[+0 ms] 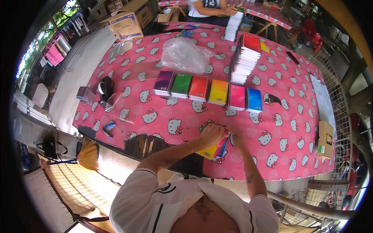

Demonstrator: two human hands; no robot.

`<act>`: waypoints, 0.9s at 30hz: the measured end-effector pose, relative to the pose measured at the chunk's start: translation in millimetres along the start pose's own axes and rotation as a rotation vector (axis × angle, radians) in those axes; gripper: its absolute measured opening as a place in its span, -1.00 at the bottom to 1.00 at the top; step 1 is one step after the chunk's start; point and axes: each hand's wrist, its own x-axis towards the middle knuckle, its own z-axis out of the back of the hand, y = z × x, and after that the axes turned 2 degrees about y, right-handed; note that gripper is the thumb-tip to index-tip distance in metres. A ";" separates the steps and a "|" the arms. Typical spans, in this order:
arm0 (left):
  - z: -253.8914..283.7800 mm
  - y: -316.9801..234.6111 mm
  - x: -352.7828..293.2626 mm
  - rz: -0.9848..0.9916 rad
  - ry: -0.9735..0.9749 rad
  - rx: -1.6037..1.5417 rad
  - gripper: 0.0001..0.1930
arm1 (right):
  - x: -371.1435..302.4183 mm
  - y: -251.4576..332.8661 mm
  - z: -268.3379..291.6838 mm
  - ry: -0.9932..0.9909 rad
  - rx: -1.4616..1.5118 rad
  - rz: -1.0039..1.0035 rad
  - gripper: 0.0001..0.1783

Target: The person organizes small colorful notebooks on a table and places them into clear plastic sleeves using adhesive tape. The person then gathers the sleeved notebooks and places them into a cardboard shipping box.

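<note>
Head | hands (211, 135) at fanned notebooks (208, 151) | crumpled clear plastic (184, 56) | printed tablecloth (289, 141)

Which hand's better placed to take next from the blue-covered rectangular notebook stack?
Probably the right hand: it's nearer the blue-covered rectangular notebook stack, though blur hides its grip. The left hand is on the fanned multicoloured paper notebooks.

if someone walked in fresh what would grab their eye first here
Likely the pink cat-printed tablecloth, filling much of the view. Next, a row of spiral notebooks in six colours across its middle, and the tall notebook stack behind the row's right half.
</note>
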 end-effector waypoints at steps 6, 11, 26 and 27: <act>67.3 115.3 37.9 0.276 -0.238 0.151 -0.59 | 112.5 101.3 -52.1 -0.256 -0.403 0.399 -0.44; 82.8 207.0 -2.7 0.127 -0.200 0.330 -0.49 | 186.0 107.9 -108.0 -0.094 -0.701 0.319 -0.37; 243.8 94.8 3.7 0.381 -0.175 -0.410 -0.78 | 104.0 120.7 -4.3 -0.393 -0.048 0.161 -0.55; 247.9 84.5 8.3 0.391 -0.167 -0.449 -0.79 | 82.1 108.4 9.3 -0.354 0.039 0.199 -0.58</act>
